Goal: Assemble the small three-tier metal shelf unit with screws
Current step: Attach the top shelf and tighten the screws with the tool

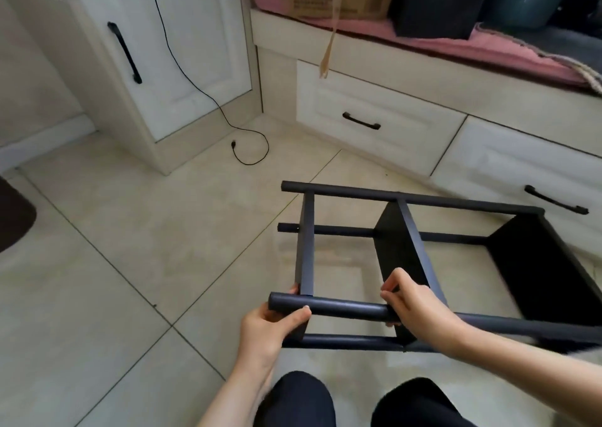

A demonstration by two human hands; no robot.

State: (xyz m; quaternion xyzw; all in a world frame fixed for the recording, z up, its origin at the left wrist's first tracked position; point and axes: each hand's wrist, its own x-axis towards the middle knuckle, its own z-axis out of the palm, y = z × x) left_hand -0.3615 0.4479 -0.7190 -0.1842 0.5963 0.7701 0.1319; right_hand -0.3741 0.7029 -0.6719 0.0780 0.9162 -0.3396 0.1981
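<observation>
Black painted metal, the shelf unit (407, 263) lies on its side on the tiled floor (130, 263), looking rigid and fairly light, its smooth round tubes likely slippery. The left hand (270, 325) and right hand (410, 299) both wrap the near post (345, 307), the sensible hold beside the tier joints.

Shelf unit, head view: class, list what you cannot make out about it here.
- Screws: too small or hidden; none visible on the shelf unit.
- Its right end: cut off by the frame edge and blurred.
- Near lower pole: partly hidden behind the left hand and right hand.
</observation>
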